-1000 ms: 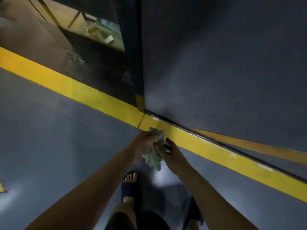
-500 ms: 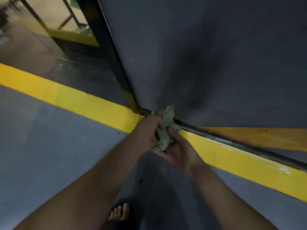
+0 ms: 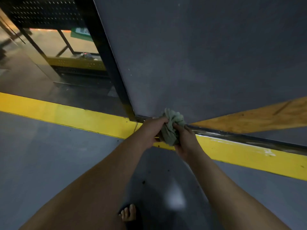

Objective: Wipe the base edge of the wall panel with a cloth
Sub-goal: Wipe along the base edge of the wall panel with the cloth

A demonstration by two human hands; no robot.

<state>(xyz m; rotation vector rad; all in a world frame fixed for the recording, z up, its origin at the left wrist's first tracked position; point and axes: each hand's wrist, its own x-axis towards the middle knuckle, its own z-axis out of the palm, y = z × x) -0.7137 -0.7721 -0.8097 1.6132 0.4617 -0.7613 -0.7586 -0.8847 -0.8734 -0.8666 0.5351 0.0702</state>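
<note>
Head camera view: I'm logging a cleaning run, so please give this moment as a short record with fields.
cloth: green-grey, bunched, held at the panel's bottom corner beside the dark frame post
left hand: grips the cloth's upper part
right hand: grips the cloth from below
wall panel: dark grey, upright
base edge: dark strip running on from the cloth
floor line: yellow, along the base edge
foot: toes visible at the bottom of the view
</note>
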